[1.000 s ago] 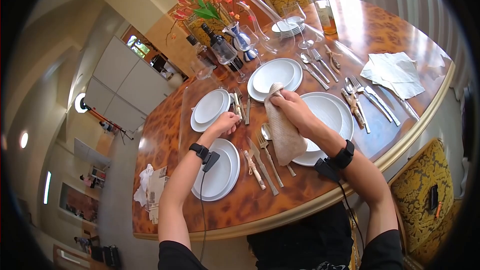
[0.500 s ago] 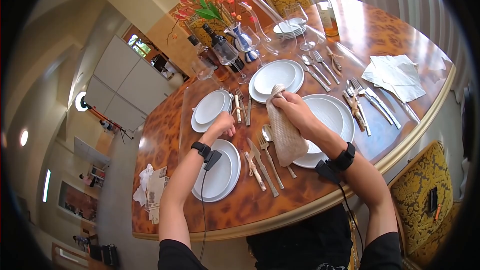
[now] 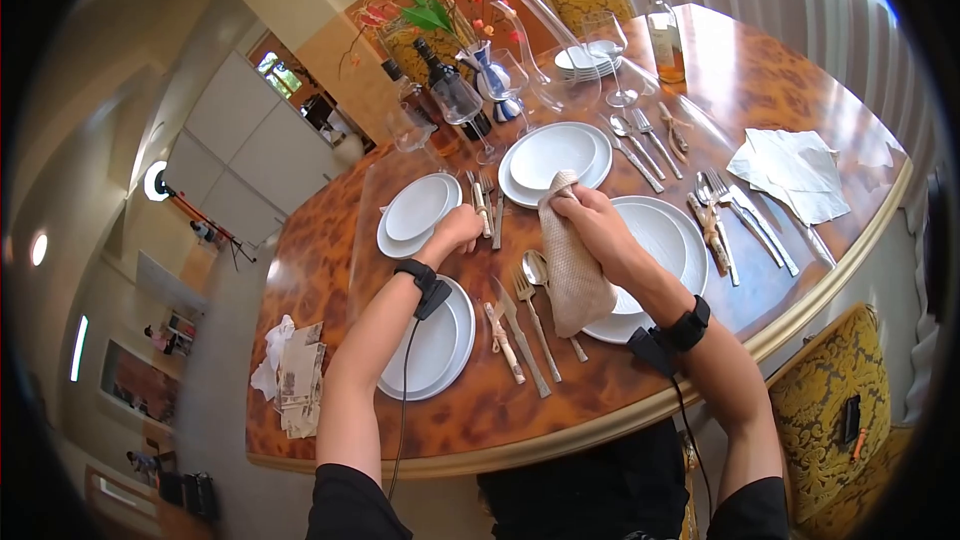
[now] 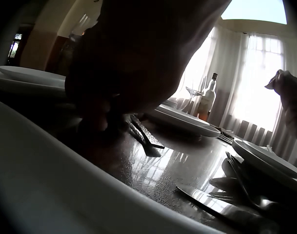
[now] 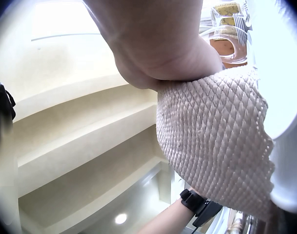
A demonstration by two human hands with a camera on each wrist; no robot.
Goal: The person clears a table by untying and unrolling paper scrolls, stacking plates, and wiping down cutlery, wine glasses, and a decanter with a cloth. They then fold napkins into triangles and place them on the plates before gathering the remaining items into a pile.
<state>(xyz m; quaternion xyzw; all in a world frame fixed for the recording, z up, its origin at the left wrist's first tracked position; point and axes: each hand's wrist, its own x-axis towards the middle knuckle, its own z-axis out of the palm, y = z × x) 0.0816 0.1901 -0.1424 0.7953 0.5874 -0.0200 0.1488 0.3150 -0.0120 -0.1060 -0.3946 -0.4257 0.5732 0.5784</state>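
My right hand pinches the top of a beige woven cloth, which hangs down over the near right plate. In the right wrist view the cloth's textured weave and scalloped edge show below the hand. My left hand, fingers bent downward, is low beside the far left plate and close to a tied cutlery bundle. Seen from the left wrist, this hand is dark, over the glossy tabletop near silverware; I cannot tell whether its fingertips grip anything.
Stacked plates stand at the near left, with cutlery beside them. Wine glasses, bottles and a flower vase stand at the back. White napkins lie right; printed papers lie left. A patterned chair is at the right.
The view has shifted slightly. My left hand has moved a little away from me, beside the far left plate. My right hand keeps holding the cloth in nearly the same place.
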